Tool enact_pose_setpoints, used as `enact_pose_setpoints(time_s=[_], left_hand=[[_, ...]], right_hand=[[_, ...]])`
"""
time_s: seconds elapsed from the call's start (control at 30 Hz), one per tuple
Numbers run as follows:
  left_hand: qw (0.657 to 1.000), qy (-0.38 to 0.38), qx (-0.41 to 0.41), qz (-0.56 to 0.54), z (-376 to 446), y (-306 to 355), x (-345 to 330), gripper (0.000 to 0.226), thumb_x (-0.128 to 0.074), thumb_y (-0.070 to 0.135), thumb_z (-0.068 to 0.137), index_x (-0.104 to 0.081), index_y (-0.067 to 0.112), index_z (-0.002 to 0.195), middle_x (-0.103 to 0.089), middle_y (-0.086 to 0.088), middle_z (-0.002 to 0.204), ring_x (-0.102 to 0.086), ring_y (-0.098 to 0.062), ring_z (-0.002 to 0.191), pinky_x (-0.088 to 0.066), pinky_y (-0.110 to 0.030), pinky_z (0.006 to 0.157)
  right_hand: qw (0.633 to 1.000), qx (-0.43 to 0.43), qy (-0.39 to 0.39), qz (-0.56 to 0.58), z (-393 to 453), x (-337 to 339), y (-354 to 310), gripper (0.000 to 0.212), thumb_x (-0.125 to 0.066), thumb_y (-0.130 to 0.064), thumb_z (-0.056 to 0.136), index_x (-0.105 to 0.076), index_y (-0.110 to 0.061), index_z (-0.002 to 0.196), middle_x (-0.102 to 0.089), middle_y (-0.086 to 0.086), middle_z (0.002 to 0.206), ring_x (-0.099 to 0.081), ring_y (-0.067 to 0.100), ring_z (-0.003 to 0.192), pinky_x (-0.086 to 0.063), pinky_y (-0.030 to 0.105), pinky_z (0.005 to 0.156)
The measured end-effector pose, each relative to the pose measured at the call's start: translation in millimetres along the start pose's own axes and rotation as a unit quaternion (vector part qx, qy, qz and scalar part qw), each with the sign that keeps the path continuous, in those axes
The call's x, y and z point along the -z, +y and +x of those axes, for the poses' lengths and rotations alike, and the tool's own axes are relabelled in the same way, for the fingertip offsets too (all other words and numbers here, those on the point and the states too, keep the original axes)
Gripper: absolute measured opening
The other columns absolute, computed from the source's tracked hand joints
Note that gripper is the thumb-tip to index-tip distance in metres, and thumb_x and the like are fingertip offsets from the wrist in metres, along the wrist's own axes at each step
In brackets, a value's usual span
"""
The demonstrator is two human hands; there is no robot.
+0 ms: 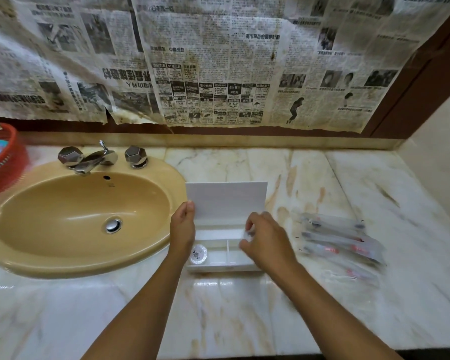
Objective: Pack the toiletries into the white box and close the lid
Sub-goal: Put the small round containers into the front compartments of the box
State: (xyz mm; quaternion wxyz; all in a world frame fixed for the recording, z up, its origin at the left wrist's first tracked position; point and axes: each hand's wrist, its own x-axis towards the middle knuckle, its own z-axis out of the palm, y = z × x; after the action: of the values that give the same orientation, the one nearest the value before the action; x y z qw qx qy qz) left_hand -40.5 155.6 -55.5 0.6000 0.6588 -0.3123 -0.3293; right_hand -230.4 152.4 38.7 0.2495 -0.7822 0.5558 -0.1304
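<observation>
The white box (220,266) stands on the marble counter with its lid (226,200) raised upright. My left hand (183,229) grips the lid's left edge. My right hand (264,240) hovers over the box's right side, fingers pinched on a small clear-wrapped item (246,233) that is too blurred to name. A round white wrapped soap (198,254) lies in the box's front left compartment. A pile of clear-wrapped toiletries (340,242) with red parts lies on the counter to the right of the box.
A tan sink (83,216) with chrome taps (94,158) sits left of the box. A red basket (0,157) stands at the far left. Newspaper covers the wall behind. The counter's front edge runs along the bottom.
</observation>
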Motion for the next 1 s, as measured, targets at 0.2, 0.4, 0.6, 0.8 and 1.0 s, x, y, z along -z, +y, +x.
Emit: enact_pose_setpoints(time_s=[0.2, 0.4, 0.6, 0.8, 1.0], left_hand=[[1.0, 0.002, 0.016, -0.013, 0, 1, 0, 0.043, -0.042, 0.03, 0.104, -0.047, -0.009, 0.088, -0.048, -0.006, 0.083, -0.041, -0.019, 0.077, -0.035, -0.033, 0.073], [1.0, -0.008, 0.022, -0.018, -1, 2, 2, 0.05, -0.043, 0.042, 0.1, -0.044, -0.006, 0.083, -0.045, -0.007, 0.079, -0.039, -0.019, 0.075, -0.034, -0.035, 0.071], [1.0, -0.005, 0.017, -0.013, -1, 2, 2, 0.051, -0.043, 0.043, 0.099, -0.043, -0.005, 0.081, -0.043, -0.007, 0.078, -0.038, -0.019, 0.073, -0.033, -0.034, 0.07], [1.0, -0.004, 0.02, -0.005, -2, 4, 1, 0.048, -0.042, 0.036, 0.103, -0.043, -0.007, 0.082, -0.043, -0.007, 0.078, -0.036, -0.02, 0.074, -0.031, -0.033, 0.069], [1.0, -0.003, 0.008, -0.002, -2, 4, 0, 0.043, -0.04, 0.028, 0.105, -0.042, -0.007, 0.08, -0.038, -0.006, 0.08, -0.031, -0.019, 0.075, -0.027, -0.032, 0.07]], right_hand=[[0.993, 0.078, -0.093, -0.013, -3, -45, -51, 0.012, -0.062, -0.019, 0.08, -0.054, -0.013, 0.088, -0.058, 0.005, 0.094, -0.057, 0.024, 0.085, -0.044, 0.031, 0.07], [0.99, 0.088, -0.106, -0.035, 4, -72, -59, 0.009, -0.054, -0.018, 0.087, -0.058, -0.013, 0.093, -0.062, 0.007, 0.095, -0.058, 0.027, 0.086, -0.048, 0.035, 0.073], [0.989, 0.085, -0.112, -0.045, 6, -78, -55, 0.011, -0.053, -0.01, 0.084, -0.062, -0.011, 0.088, -0.062, 0.008, 0.092, -0.059, 0.028, 0.083, -0.049, 0.037, 0.072], [0.989, 0.092, -0.114, -0.024, 5, -76, -54, 0.01, -0.056, -0.01, 0.084, -0.064, -0.011, 0.09, -0.063, 0.007, 0.094, -0.06, 0.026, 0.086, -0.049, 0.035, 0.072], [0.992, 0.102, -0.074, -0.03, -8, -47, -36, 0.019, -0.056, -0.016, 0.088, -0.061, -0.014, 0.105, -0.059, 0.003, 0.104, -0.055, 0.022, 0.097, -0.045, 0.033, 0.077]])
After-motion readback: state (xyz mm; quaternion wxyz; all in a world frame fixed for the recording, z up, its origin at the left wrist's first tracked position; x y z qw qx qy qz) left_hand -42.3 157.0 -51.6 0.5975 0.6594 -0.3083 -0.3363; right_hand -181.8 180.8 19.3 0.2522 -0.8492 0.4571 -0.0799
